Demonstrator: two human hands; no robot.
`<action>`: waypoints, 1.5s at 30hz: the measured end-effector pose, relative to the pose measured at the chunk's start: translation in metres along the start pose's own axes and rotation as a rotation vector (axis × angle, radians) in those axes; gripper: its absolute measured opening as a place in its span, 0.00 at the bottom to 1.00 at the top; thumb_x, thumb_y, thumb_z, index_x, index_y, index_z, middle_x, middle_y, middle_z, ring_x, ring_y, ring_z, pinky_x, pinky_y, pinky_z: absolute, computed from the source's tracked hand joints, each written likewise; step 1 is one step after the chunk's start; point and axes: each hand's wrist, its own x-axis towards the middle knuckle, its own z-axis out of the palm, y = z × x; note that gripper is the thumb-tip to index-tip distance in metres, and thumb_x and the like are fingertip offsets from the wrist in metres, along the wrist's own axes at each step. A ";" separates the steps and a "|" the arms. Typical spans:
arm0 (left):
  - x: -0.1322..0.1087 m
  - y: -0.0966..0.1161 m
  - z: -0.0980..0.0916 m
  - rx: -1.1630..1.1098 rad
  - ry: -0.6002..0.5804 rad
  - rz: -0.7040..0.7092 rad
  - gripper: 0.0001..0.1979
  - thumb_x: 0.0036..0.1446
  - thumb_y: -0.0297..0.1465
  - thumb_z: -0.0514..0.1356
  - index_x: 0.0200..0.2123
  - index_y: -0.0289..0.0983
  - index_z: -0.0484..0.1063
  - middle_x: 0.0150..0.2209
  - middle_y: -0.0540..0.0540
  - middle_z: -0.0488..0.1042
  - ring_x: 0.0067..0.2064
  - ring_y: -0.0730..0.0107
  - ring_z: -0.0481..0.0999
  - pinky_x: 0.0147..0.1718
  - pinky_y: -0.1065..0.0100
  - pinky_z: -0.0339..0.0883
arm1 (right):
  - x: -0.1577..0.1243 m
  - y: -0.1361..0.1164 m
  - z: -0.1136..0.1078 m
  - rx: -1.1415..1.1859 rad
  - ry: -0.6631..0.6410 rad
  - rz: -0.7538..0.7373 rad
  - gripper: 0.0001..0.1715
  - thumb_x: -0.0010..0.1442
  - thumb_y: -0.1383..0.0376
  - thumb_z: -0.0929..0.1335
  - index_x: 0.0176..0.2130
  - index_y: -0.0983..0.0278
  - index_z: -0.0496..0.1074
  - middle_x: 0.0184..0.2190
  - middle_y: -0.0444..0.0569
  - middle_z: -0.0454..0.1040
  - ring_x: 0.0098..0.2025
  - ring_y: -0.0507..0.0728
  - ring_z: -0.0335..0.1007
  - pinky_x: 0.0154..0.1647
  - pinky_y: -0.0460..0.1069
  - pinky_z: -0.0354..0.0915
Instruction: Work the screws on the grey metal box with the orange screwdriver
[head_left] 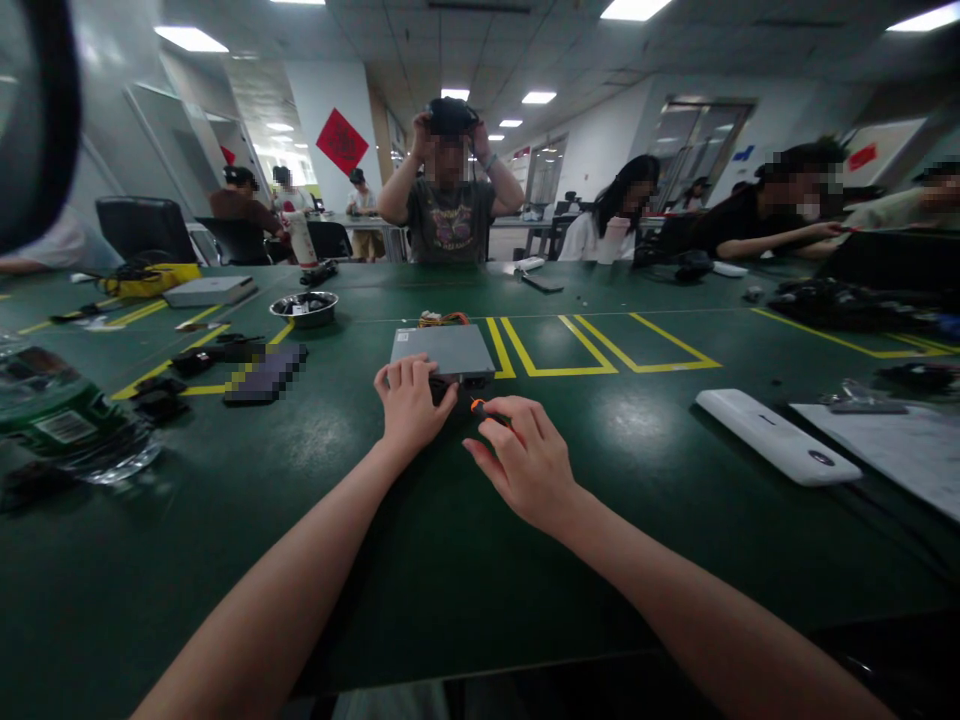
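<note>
A flat grey metal box (450,350) lies on the green table, with coloured wires (444,319) bunched at its far side. My left hand (412,400) rests against the box's near left corner, its fingers over the top edge and the thumb along the front. Just right of it, my right hand (525,450) holds a small tool with an orange and black end (478,406) between thumb and fingers. The tool's tip is close to the box's front side; whether it touches cannot be made out.
On the left are a water bottle (67,415), a dark phone-like object (266,374) and a metal bowl (304,308). A white device (776,435) and a clipboard (892,440) lie right. A person (450,210) sits opposite, hands raised to a cap.
</note>
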 end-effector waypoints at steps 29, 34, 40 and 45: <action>0.001 0.001 -0.001 0.001 -0.002 0.001 0.15 0.50 0.39 0.57 0.41 0.40 0.62 0.49 0.41 0.66 0.51 0.53 0.60 0.51 0.52 0.47 | -0.005 0.000 0.006 0.036 0.014 -0.040 0.11 0.57 0.73 0.61 0.41 0.64 0.59 0.41 0.54 0.69 0.45 0.56 0.65 0.40 0.50 0.67; 0.000 0.001 -0.001 0.000 -0.002 -0.002 0.15 0.50 0.39 0.57 0.41 0.40 0.62 0.49 0.41 0.66 0.51 0.53 0.60 0.51 0.52 0.47 | -0.003 0.001 0.003 0.060 -0.005 -0.010 0.09 0.56 0.72 0.61 0.40 0.64 0.59 0.43 0.55 0.66 0.46 0.56 0.65 0.40 0.51 0.68; 0.000 0.001 0.000 0.006 0.012 0.001 0.15 0.50 0.39 0.57 0.40 0.40 0.62 0.48 0.42 0.66 0.52 0.54 0.60 0.52 0.52 0.47 | -0.001 0.001 0.002 0.004 0.064 -0.003 0.10 0.57 0.72 0.62 0.40 0.64 0.59 0.39 0.54 0.66 0.42 0.55 0.65 0.37 0.50 0.69; 0.000 0.002 -0.001 -0.001 0.005 -0.008 0.15 0.50 0.39 0.57 0.41 0.39 0.62 0.49 0.41 0.66 0.52 0.54 0.61 0.52 0.52 0.47 | -0.006 0.004 0.005 0.085 0.025 -0.029 0.15 0.56 0.76 0.60 0.45 0.66 0.57 0.46 0.58 0.63 0.50 0.56 0.61 0.42 0.51 0.68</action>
